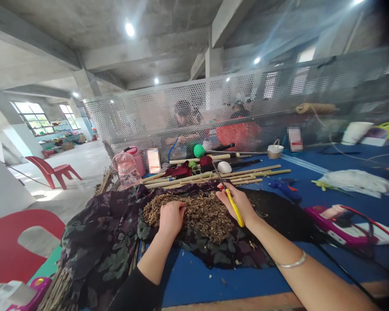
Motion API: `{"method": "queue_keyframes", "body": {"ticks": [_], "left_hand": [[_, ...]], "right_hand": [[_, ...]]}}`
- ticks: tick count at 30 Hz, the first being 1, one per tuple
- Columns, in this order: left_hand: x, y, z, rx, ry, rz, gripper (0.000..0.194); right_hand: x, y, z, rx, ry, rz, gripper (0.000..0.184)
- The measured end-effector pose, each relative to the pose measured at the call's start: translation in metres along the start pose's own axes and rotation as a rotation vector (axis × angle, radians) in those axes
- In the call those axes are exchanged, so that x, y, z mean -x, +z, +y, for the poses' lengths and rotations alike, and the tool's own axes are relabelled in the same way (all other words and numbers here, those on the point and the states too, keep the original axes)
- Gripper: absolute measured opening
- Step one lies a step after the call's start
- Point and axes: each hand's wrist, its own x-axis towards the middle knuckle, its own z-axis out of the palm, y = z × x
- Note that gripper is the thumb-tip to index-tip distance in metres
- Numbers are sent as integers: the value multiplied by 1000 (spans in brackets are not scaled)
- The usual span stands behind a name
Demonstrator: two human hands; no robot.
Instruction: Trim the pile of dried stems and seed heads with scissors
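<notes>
A heap of small brown dried plant pieces (210, 218) lies on a dark flower-patterned cloth (106, 224) in front of me. My left hand (171, 218) rests on the left part of the heap, its fingers curled into the pieces; the fingertips are partly hidden. At the right edge of the heap, my right hand (238, 205) is closed around yellow-handled scissors (234, 206). Their thin dark blades point up and away from me, above the heap. A silver bangle (291, 261) circles my right wrist.
Bamboo sticks (214, 175), yarn balls and a pink bag (129, 166) lie beyond the cloth. To the right are a blue glue gun (284, 190), a magenta device (339, 224) with cables and white plastic (359, 183). People sit behind a perforated metal screen (142, 116).
</notes>
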Motion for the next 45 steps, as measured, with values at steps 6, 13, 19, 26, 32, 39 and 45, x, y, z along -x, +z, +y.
{"method": "queue_keyframes", "body": {"ticks": [6,13,19,26,32,39,45], "left_hand": [[0,-7,-9,48,-29,97,18],[-1,-10,-11,-34,-101,123,17],[4,-13,1,48,254,34,26],[0,-5,-3,-91,184,-91,18],[-4,-10,-13,-123,-80,12,23],[-7,-11,-18,229,-131,199,22],[-9,-5,-8,801,-350,243,15]], "right_hand": [[2,4,-5,8,-9,48,36],[2,9,-6,5,-47,16,34],[3,7,-7,-20,-81,25,32],[4,7,-7,-60,-95,-16,32],[5,5,-9,-56,-92,-24,31],[5,6,-8,-38,-104,-31,30],[6,10,-9,55,-176,-27,29]]}}
